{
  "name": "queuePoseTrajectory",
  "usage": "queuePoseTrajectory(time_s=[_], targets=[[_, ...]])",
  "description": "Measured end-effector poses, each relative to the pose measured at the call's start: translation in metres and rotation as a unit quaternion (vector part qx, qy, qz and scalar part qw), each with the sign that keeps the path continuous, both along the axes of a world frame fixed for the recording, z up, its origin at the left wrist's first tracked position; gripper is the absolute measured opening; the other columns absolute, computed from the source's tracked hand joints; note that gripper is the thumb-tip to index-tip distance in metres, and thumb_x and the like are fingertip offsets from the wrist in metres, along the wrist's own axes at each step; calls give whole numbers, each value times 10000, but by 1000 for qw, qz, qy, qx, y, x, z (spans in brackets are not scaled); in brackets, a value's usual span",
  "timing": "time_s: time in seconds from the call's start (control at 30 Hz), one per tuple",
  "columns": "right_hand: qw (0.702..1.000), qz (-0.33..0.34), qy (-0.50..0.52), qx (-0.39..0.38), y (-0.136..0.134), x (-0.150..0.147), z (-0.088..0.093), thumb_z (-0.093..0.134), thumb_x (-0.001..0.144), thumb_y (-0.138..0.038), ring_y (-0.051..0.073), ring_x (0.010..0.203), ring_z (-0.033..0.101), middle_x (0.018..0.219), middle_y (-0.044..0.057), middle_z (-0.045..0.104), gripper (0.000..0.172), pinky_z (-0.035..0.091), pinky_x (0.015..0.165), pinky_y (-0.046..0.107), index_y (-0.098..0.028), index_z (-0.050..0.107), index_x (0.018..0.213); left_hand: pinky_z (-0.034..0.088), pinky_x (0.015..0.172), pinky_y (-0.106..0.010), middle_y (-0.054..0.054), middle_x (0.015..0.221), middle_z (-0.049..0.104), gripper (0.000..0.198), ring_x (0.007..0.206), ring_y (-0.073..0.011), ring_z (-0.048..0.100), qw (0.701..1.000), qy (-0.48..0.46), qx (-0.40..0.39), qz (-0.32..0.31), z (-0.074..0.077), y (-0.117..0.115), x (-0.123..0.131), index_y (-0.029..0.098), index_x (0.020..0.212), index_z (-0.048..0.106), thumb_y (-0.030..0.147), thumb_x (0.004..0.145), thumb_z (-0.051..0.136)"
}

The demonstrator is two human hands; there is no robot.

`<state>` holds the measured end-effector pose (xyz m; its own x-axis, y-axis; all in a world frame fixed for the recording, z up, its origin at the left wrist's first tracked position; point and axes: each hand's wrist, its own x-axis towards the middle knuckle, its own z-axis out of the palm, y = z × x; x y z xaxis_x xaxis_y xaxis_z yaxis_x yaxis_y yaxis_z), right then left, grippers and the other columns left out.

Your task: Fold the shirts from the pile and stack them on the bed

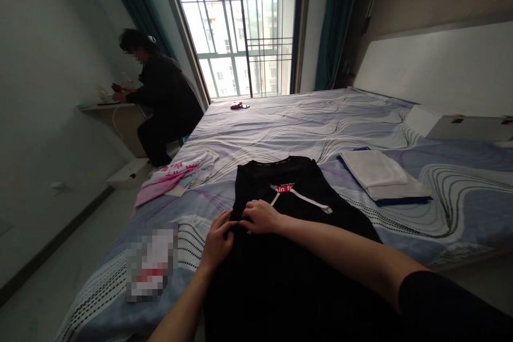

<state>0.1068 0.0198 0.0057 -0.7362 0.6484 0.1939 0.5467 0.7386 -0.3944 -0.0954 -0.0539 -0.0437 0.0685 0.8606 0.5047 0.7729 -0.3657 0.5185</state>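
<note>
A black shirt (256, 272) lies spread on the bed, its neckline pointing away from me. On its chest are a red printed patch (284, 188) with white letters and white cords. My left hand (218, 239) is at the shirt's left edge, its curled fingers and thumb closed on the cloth. Reaching across the shirt, my right hand (260, 217) touches the same edge just beside the left one. Its fingers are bent and pinch the fabric, though the fingertips are partly hidden.
Folded white and dark blue cloth (377, 173) lies to the right. Pink and white clothing (172, 176) rests at the bed's left edge, near a blurred item (152, 262). A white box (460, 120) stands at the right. A person (164, 85) sits by a small table (108, 108).
</note>
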Motion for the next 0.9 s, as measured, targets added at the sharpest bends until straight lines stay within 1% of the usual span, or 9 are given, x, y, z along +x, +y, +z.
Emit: queuePoseTrajectory(time_s=[0.13,0.23,0.3,0.4,0.5,0.6,0.73,0.83,0.9], targets=[[959,-272,79,-15,48,-25,12,556,955,-405,268,1186,549,1240,149,622,407,420,989,361,-152,584,1272,458,1125,-551,-8,1336,664,345,1347,-280,523,1000,5,-10,-14,-2,0,-1,297,970,749,129,781,514],[930,-362,62,-27,100,-49,21,654,881,-477,337,1245,521,1352,234,553,704,413,1001,447,-107,398,1422,490,1096,-545,12,1307,684,339,1334,-281,539,1000,16,-2,-25,-9,2,-6,313,995,735,144,794,522],[938,-339,31,-64,132,-67,20,649,892,-441,332,1193,580,1276,231,618,678,411,989,467,-112,368,1413,520,1069,-529,19,1291,692,336,1321,-278,554,999,25,7,-30,-13,5,-10,325,1015,727,155,808,525],[953,-285,10,-98,163,-92,10,590,933,-294,282,1073,664,1108,166,715,484,416,958,429,-138,409,1353,554,1033,-510,26,1258,708,345,1299,-271,575,998,45,13,-38,-16,6,-15,337,1043,719,153,827,522],[962,-259,21,-83,173,-109,-3,521,960,-207,251,1090,662,1112,128,726,337,382,991,410,-174,474,1292,576,1010,-482,24,1224,726,332,1285,-260,589,997,67,18,-39,-12,3,-14,320,1022,722,138,841,513],[966,-246,26,-71,176,-110,-8,494,988,-253,246,1140,630,1198,126,695,340,380,1005,405,-186,476,1321,569,1022,-452,14,1207,736,314,1286,-248,588,996,79,21,-37,-6,2,-9,279,999,727,120,848,503],[963,-263,45,-19,185,-71,1,392,1032,-412,265,1286,504,1411,166,553,490,384,1038,416,-173,377,1460,558,1035,-431,10,1202,740,309,1284,-235,588,996,78,30,-29,-2,0,-5,249,993,725,102,844,498],[963,-262,25,59,192,-18,4,326,1041,-456,284,1414,352,1528,142,448,540,257,1149,493,-207,348,1520,555,1038,-429,16,1216,734,320,1292,-229,580,996,76,32,-27,-2,0,-4,251,1010,721,96,843,495],[971,-232,-46,45,195,18,-3,343,1018,-546,306,1483,227,1600,102,356,602,139,1186,564,-260,327,1547,556,1037,-426,17,1218,733,321,1288,-227,582,996,74,35,-27,-2,1,-4,253,1014,719,98,842,497]])
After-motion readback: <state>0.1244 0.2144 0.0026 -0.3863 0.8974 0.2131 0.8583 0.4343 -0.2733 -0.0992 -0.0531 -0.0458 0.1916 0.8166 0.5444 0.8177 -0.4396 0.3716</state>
